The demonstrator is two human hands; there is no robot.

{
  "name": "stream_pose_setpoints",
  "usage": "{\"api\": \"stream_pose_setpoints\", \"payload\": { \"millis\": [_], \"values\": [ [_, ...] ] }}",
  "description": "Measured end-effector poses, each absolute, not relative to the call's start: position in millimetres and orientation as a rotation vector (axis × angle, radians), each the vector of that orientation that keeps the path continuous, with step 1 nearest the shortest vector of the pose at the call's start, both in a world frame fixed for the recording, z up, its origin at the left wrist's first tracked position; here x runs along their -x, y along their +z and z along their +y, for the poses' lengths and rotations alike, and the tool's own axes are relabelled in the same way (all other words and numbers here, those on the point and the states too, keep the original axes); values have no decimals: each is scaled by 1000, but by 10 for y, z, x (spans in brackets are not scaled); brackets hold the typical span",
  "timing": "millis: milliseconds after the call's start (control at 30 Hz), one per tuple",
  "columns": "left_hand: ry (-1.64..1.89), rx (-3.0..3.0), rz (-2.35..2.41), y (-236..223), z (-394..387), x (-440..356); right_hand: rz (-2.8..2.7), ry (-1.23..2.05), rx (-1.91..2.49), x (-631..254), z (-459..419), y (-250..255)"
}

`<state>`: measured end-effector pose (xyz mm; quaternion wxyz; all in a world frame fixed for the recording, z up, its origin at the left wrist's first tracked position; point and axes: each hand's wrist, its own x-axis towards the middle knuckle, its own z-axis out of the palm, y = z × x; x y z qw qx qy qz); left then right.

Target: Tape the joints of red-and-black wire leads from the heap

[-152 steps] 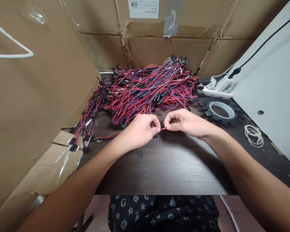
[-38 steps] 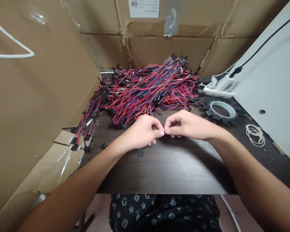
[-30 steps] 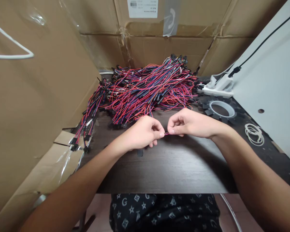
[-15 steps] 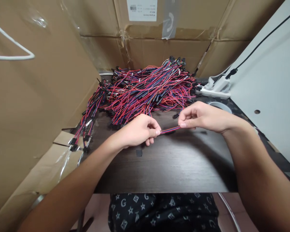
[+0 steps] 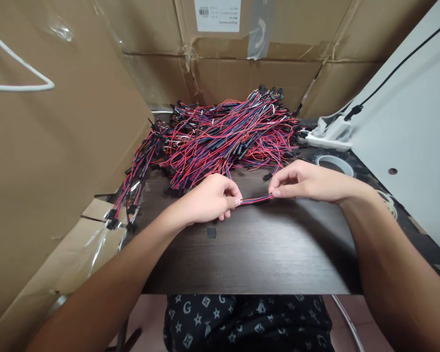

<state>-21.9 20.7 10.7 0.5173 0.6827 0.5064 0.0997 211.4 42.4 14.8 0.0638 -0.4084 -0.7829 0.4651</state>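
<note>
A thin wire harness [image 5: 255, 200] of red, blue and dark strands is stretched nearly level between my two hands, just above the tabletop. My left hand [image 5: 218, 198] pinches its left end between thumb and fingertips. On the other end, my right hand [image 5: 293, 181] is closed in a similar pinch. The fingers hide both ends of the strands. Right behind my hands lies a large heap of wire harnesses [image 5: 227, 139], red, blue and black, with black connectors. One loose black connector [image 5: 267, 176] rests by my right fingertips.
Cardboard [image 5: 69, 132] walls the left side and the back. At the right are a white power strip [image 5: 328, 141], a roll of tape [image 5: 335, 164] and a white panel [image 5: 410, 137]. More harnesses [image 5: 132, 195] hang over the left edge. A small black square [image 5: 211, 233] lies on the dark table [image 5: 256, 264].
My right hand has come slightly down and toward the left, so the harness lies more level. My left hand has hardly moved and both still pinch it.
</note>
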Motion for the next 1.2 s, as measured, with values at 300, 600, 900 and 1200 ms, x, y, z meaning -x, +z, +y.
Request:
{"api": "stream_pose_setpoints", "payload": {
  "millis": [300, 600, 900, 1200],
  "values": [
    [311, -1708, 1234, 97, 190, 194, -2368, 1433, 1147, -1915, 353, 162],
    [316, -1736, 1196, 67, 194, 223, -2393, 1311, 1185, -1904, 354, 155],
    [351, -1731, 1169, 87, 172, 171, -2428, 1275, 1133, -1853, 332, 155],
    [386, -1675, 1156, 82, 158, 154, -2386, 1362, 1097, -1822, 304, 153]
  ]
}}
